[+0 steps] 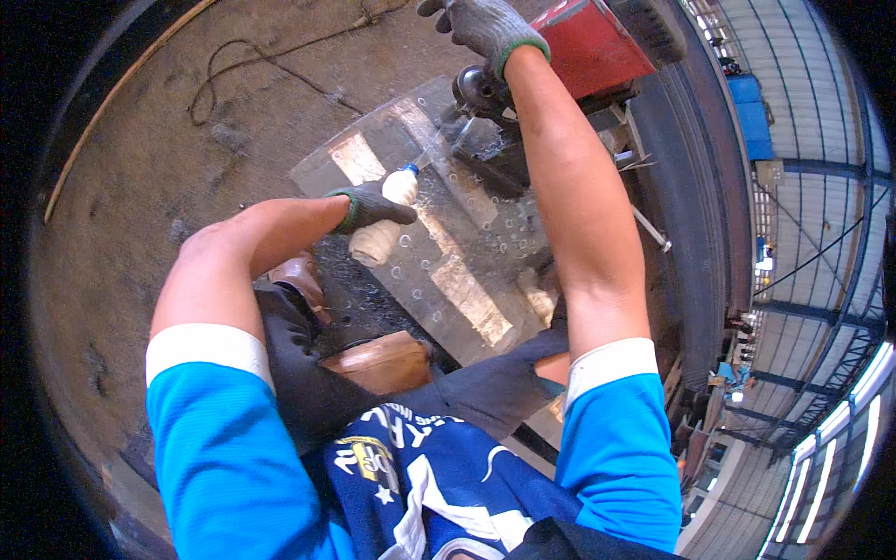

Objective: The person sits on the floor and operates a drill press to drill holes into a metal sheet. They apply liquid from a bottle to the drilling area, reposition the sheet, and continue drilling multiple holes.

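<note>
My left hand (pixel 375 207), in a dark grey glove with a green cuff, is wrapped around the middle of a whitish plastic bottle (pixel 401 189) with a blue cap. The bottle leans over a flat grey metal plate (pixel 373 291), and its lower end shows below my fingers. Stretched forward to the top edge, my gloved right hand (pixel 478 26) has its fingers apart, with no object seen in them. It is beside a red and black machine (pixel 597 51) with a round black part (pixel 478 89). The tip of the right hand is partly cut off.
Pale tan strips (pixel 471 299) and several chalk-like ring marks lie on the plate. A dark cable (pixel 210 79) loops over the brown ground at far left. My brown shoe (pixel 383 362) is close to the plate's near edge. Long dark steel beams (pixel 695 187) run along the right.
</note>
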A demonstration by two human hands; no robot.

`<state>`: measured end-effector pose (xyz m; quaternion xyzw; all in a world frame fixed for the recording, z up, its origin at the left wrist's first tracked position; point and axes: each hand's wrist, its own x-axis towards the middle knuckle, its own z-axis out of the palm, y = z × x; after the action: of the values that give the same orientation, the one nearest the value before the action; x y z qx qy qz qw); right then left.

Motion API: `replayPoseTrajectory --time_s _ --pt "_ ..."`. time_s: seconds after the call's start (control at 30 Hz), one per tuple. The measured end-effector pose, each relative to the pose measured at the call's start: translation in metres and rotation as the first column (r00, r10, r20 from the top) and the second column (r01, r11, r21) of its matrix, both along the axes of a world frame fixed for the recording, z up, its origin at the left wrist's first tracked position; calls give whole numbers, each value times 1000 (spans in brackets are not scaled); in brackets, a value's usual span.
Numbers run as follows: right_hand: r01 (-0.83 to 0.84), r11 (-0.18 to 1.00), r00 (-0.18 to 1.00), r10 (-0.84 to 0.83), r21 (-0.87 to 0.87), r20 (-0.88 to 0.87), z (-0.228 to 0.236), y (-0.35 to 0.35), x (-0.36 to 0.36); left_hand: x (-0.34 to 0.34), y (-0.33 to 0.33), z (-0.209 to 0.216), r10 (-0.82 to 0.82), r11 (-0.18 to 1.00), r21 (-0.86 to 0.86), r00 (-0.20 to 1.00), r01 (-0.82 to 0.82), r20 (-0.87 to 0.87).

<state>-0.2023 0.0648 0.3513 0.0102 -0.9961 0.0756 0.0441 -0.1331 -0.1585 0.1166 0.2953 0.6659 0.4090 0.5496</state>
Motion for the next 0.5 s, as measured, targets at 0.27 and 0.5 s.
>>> replayPoseTrajectory --time_s 0.27,0.5 --pt "0 1000 1000 1 -20 4 -10 9 -3 -6 -1 8 -43 996 -83 999 43 2" --pt "194 969 979 -182 -153 88 4 -7 5 -3 -2 -10 -41 997 61 991 49 -124"
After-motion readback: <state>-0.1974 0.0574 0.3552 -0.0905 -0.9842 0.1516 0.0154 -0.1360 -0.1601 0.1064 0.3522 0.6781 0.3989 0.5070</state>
